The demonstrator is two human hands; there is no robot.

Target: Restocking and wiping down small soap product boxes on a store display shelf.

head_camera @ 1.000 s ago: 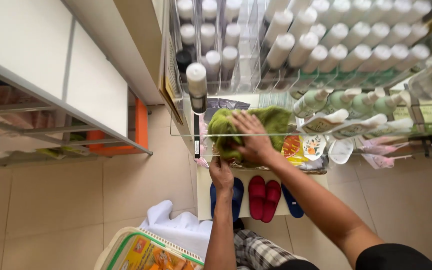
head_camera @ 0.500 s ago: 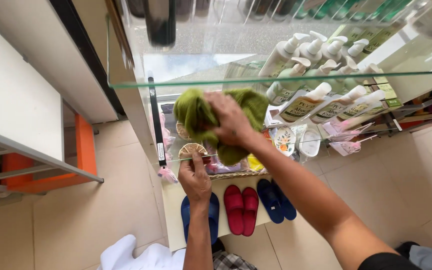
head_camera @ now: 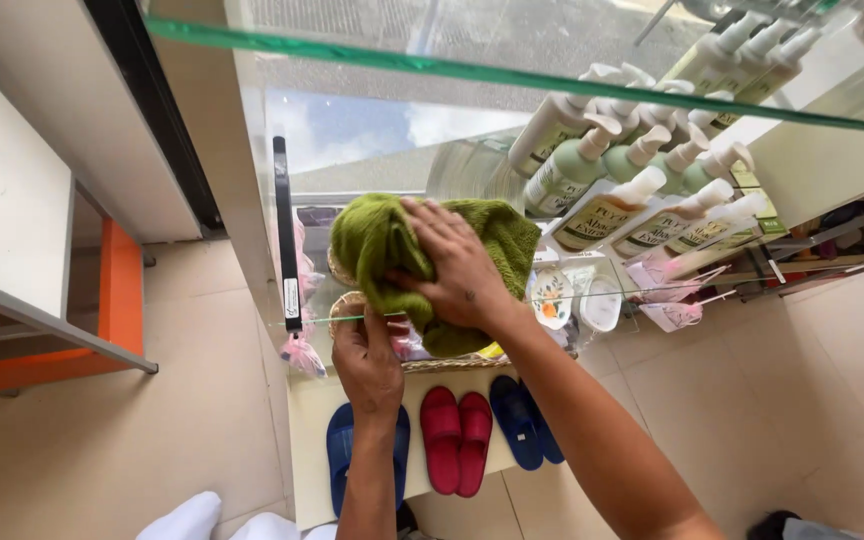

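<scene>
Floor level: three pairs of foam slippers, blue (head_camera: pixel 344 455), red (head_camera: pixel 455 440) and darker blue (head_camera: pixel 522 425), lie side by side on a pale board below the shelving.
Left hand (head_camera: pixel 367 360): fingers curled around the front edge of the clear glass shelf (head_camera: pixel 352 200), thumb on top, steadying it; nothing else held.
Right hand (head_camera: pixel 462 270): palm down, fingers spread and pressing on the crumpled olive-green terry cloth (head_camera: pixel 382 240); it presses rather than clenches.
Cloth position: flat on the glass shelf, near its front edge, between the black vertical frame strip (head_camera: pixel 284 240) and the bottles.
Beyond the cloth: a cluster of pale green pump-dispenser bottles (head_camera: pixel 602 175) stands just right of the hand, close-packed.
Beneath the glass: a woven basket (head_camera: pixel 432 362) and small patterned cups (head_camera: pixel 554 297), partly hidden.
Risk, bottles: a sweep carried too far right would likely knock the nearest pump bottles over.
Risk, shelf: heavy pressure near the unsupported front edge could tip or stress the glass.
</scene>
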